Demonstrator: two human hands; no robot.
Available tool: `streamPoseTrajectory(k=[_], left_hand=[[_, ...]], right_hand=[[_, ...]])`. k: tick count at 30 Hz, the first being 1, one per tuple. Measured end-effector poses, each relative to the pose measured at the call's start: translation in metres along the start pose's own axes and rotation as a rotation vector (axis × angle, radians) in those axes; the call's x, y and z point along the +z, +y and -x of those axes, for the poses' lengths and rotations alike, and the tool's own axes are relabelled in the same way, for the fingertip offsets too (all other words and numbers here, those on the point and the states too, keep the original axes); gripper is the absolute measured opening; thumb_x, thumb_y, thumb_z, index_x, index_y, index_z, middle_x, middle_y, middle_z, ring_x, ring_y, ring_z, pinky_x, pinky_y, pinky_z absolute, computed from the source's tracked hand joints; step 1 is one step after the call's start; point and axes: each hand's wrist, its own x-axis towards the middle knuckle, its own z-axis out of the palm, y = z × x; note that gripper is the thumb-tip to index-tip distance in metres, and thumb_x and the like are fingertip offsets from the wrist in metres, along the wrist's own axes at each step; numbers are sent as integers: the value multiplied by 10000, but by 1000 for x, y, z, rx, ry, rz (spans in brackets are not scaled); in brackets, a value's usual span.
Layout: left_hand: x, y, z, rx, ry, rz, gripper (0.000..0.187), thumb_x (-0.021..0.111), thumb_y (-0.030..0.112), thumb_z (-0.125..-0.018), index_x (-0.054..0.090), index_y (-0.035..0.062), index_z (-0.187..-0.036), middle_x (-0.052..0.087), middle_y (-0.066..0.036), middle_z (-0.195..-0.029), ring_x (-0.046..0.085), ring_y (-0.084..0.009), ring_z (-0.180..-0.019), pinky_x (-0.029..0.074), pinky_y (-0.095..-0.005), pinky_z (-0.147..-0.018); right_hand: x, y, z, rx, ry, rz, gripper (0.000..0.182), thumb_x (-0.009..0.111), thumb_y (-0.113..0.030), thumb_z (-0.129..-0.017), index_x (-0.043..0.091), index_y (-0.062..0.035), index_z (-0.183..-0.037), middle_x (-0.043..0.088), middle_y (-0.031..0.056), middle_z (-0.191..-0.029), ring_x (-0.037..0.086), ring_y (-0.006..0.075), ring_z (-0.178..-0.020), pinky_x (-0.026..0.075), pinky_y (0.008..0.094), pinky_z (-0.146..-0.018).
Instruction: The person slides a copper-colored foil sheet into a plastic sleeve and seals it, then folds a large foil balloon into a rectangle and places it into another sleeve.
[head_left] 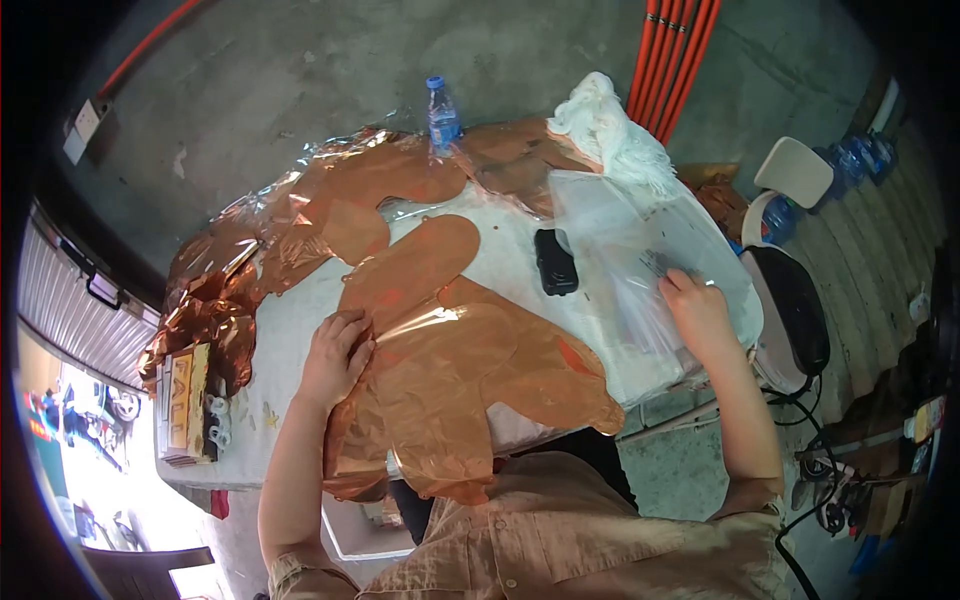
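Large letters run along the yellow face of a box (pixel 188 402) on the desk (pixel 505 262), too blurred to read with certainty, while small dark print on a clear plastic bag (pixel 622 270) and the blue label of a bottle (pixel 443 117) are likewise too small and indistinct to make out

Head view: worn on the person's head | faces forward, steeply down | table (pixel 515 255) central, within arm's reach | wide, curved lens edges | 12 o'clock: wall (pixel 350 60) | 2: chair (pixel 801 168) | 6: wearer's shirt (pixel 600 535) | 9: shutter (pixel 80 305), farther off
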Motion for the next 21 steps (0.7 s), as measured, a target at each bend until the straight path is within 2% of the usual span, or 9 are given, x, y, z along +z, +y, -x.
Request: streamPoseTrajectory(k=[3,5,6,8,10,12,13,18,21], left_hand=[[0,-2,-1,14,8,-2,318,594,143,-835,585,18,-1127,550,-130,-1193,482,-334,-1133,390,-406,-976],[0,-3,0,22,2,-15,319,591,165,-841,586,27,-1129,549,-129,-1193,482,-330,-1134,388,-406,-977],[0,-3,0,6,0,-22,319,591,165,-841,586,27,-1129,549,-129,-1193,482,-330,-1134,388,-406,-977],[1,-4,0,15,-6,-15,320,589,166,-846,583,29,-1135,548,-128,-1198,482,-325,-1135,387,-406,-977],[2,-4,0,9,-4,-16,324,590,170,-847,581,30,-1139,547,-127,-1200,482,-322,-1136,387,-404,-978],[2,-4,0,4,3,-19,328,592,174,-848,578,31,-1143,546,-127,-1203,483,-319,-1136,387,-402,-978],[1,-3,0,4,1,-20,333,595,178,-847,577,33,-1146,545,-126,-1206,483,-317,-1138,387,-399,-979],[-1,-8,0,18,7,-28,341,605,181,-843,575,35,-1149,540,-121,-1216,483,-315,-1139,388,-396,-980],[-9,-7,-7,51,23,27,348,607,169,-840,569,38,-1161,567,-129,-1161,513,-318,-1098,415,-391,-951]], right_hand=[[-27,-17,-2,58,69,-61,255,561,-41,-757,633,-38,-1002,611,103,-1040,629,257,-889,529,369,-676],[-63,-40,-10,114,14,-453,348,564,-39,-778,605,-24,-1123,612,124,-1114,632,293,-921,528,371,-742],[-62,-52,-17,100,12,-465,348,564,-39,-778,605,-24,-1123,612,124,-1114,632,293,-921,528,371,-742],[-59,-79,-30,-178,68,-790,363,568,-58,-812,570,-13,-1172,586,146,-1147,606,318,-969,503,384,-814],[-36,-121,-45,-261,-17,-877,332,573,-161,-860,558,-44,-1171,537,134,-1248,539,324,-1102,447,405,-926],[-21,-159,-60,-453,4,-843,422,572,-222,-872,510,-56,-1256,445,162,-1346,437,331,-1231,350,453,-1032],[-13,-175,-63,-462,6,-848,422,572,-222,-872,510,-56,-1256,445,162,-1346,437,331,-1231,350,453,-1032],[23,-207,-62,-575,-100,-742,563,493,-359,-915,370,-98,-1398,293,171,-1470,220,330,-1389,131,535,-1117],[22,-206,-62,-589,-140,-677,569,459,-375,-937,327,-112,-1425,251,169,-1493,198,340,-1394,131,509,-1126]])
